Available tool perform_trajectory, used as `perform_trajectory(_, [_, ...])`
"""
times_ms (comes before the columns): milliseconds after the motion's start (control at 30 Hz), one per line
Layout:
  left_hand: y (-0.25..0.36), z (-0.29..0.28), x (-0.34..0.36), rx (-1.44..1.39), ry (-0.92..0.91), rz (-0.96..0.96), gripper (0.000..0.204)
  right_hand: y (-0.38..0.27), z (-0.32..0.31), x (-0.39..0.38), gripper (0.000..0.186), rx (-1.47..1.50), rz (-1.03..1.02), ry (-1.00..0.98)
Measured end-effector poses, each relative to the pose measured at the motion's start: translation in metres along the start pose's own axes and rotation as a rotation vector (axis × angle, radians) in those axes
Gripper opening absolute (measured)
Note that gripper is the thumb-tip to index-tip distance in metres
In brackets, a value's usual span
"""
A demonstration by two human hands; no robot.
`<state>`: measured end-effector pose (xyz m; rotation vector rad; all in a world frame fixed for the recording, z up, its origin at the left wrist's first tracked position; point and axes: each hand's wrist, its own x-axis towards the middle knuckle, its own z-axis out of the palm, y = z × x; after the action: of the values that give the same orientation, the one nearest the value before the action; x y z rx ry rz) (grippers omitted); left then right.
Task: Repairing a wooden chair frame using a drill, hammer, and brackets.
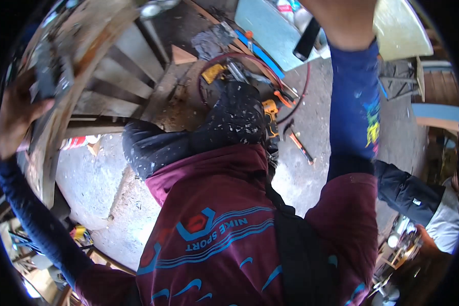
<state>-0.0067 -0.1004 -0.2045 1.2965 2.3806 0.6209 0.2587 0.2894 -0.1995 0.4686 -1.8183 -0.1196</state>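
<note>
My left hand (16,115) is raised at the far left against a curved wooden frame (81,64) with slats. Its thumb presses toward a grey, shiny piece (48,76) at the frame's edge; I cannot make out what that piece is. At the top, my right hand (341,20) is lifted and partly cut off, so its fingers are out of sight. A black, rounded handle (307,41) juts out beside its palm, apparently of a tool held in that hand. The tool's head does not show.
On the floor past my knees lie a yellow-black drill (270,115), a hammer (298,145), orange-handled pliers (283,98), a yellow tool (212,74) and a dark-red hose (308,84). A pale-blue panel (260,25) stands beyond. Another person's hand (428,239) is at lower right.
</note>
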Motion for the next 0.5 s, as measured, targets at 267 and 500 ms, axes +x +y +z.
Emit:
perform_trajectory(267, [-0.040, -0.001, 0.053, 0.005, -0.097, -0.146, 0.067, -0.146, -0.117, -0.436, 0.018, -0.592, 1.519, -1.142])
perform_trajectory(500, [-0.021, 0.006, 0.075, 0.042, -0.131, -0.217, 0.065, -0.211, -0.167, -0.572, 0.056, -0.722, 1.605, -1.399])
